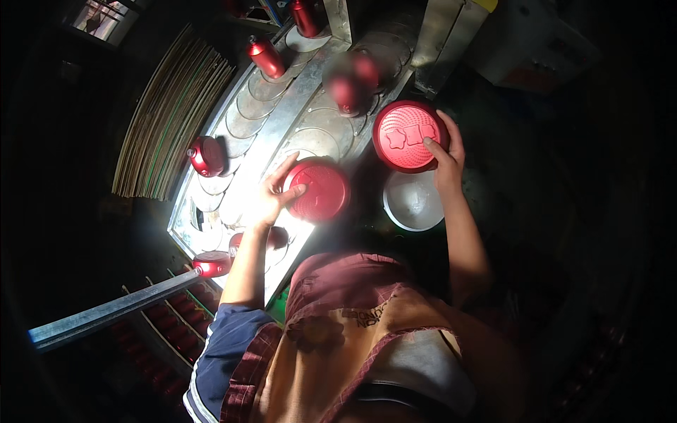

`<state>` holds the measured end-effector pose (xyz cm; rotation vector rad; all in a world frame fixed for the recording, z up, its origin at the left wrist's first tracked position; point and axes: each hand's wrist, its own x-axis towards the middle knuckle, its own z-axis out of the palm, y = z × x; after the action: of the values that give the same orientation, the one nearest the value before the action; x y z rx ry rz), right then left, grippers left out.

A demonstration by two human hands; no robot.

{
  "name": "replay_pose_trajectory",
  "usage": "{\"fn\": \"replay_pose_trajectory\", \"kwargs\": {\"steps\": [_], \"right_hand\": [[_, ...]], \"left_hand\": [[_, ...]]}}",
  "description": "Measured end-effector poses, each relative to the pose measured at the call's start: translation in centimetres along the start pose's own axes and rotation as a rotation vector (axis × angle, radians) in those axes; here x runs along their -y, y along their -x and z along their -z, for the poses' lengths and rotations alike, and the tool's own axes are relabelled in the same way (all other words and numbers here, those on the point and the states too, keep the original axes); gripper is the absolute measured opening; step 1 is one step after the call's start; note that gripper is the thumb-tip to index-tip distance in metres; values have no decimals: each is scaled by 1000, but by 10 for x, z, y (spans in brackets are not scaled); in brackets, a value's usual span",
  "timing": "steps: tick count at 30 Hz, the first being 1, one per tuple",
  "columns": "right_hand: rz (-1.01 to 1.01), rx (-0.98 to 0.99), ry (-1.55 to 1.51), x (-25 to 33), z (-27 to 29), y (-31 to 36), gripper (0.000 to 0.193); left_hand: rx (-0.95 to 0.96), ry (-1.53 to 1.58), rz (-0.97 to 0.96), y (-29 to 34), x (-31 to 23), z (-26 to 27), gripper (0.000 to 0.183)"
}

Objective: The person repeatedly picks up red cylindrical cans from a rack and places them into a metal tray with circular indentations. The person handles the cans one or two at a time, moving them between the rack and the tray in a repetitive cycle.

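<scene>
Left fingers grip red lid; right fingers grip patterned lid; white bowl below.

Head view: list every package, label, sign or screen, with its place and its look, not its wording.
White box: upper right, beyond the right hand, pale carton with a reddish patch.
Yellow tag: top edge, atop a metal panel.
Flat card stack: left, fanned tan sheets.
No screens.

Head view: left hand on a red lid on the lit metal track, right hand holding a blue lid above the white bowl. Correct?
Not quite. In the head view the lid in the right hand is red, not blue. The rest holds: the left hand rests on a red lid on the lit metal track, and the right hand's lid is above the white bowl.
</scene>
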<state>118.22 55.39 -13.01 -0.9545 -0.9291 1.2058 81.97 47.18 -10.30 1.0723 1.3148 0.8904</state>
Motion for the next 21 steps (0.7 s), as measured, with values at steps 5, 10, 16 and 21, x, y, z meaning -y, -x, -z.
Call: {"fn": "replay_pose_trajectory", "kwargs": {"steps": [5, 10, 16, 21], "right_hand": [[455, 423, 499, -55, -108, -99, 53], [444, 534, 760, -146, -133, -165, 58], [251, 516, 796, -160, -118, -233, 65], [241, 525, 1024, -145, -88, -278, 65]], "left_hand": [[145, -809, -491, -97, -16, 17, 69], [423, -907, -683, -208, 3, 24, 56], [428, -741, -532, -285, 2, 16, 46], [519, -766, -624, -337, -16, -3, 53]]}}
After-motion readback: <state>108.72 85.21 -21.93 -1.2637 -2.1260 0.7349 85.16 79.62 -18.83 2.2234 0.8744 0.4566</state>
